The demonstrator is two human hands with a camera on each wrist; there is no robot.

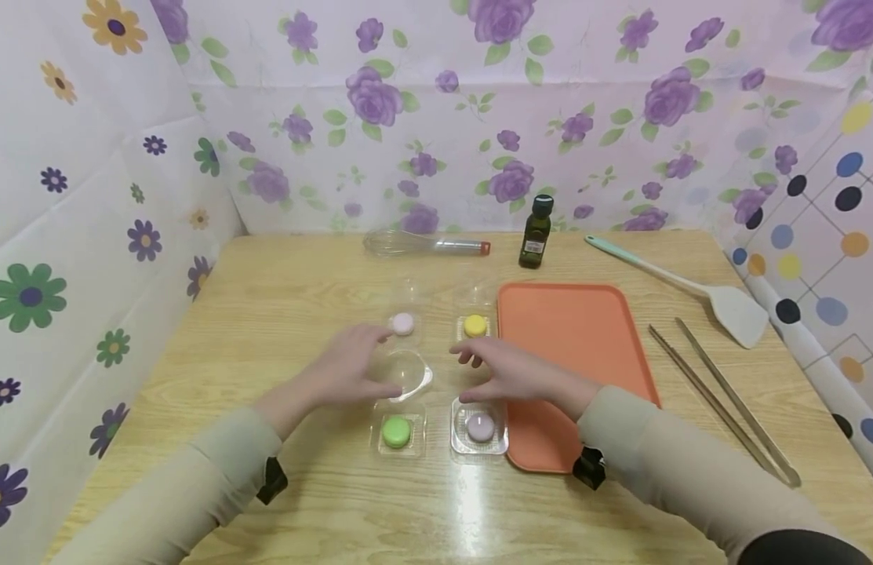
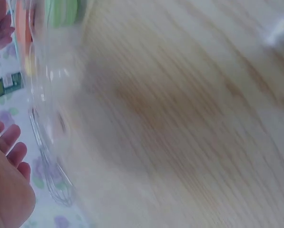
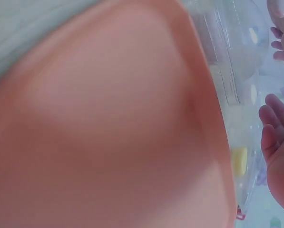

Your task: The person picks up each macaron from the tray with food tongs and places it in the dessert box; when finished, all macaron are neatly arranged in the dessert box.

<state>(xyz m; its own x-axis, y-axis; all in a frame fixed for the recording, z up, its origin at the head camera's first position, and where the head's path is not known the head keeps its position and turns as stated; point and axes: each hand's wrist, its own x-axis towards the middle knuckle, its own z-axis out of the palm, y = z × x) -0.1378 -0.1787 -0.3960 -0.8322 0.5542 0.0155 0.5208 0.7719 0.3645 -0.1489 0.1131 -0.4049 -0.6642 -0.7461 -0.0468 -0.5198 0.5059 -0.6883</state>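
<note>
My left hand (image 1: 347,369) reaches over the table from the left, fingers and thumb spread apart. A clear domed lid (image 1: 413,377) overlaps its thumb tip; below lies a green macaron (image 1: 397,431) in a clear plastic box. On the right, my right hand (image 1: 510,369) hovers with bent fingers and thumb apart, nothing between them. Just under its thumb is a lavender macaron (image 1: 481,427) in another clear box. Beyond the hands, a pink macaron (image 1: 403,323) and a yellow macaron (image 1: 474,326) sit in boxes with raised lids. The left wrist view catches the green macaron (image 2: 62,12).
An orange tray (image 1: 570,314) lies beneath my right forearm. Metal tongs (image 1: 722,400) and a white spatula (image 1: 736,314) lie to its right. Along the back are a whisk (image 1: 425,245) and a dark bottle (image 1: 535,233). Patterned cloth walls enclose the table.
</note>
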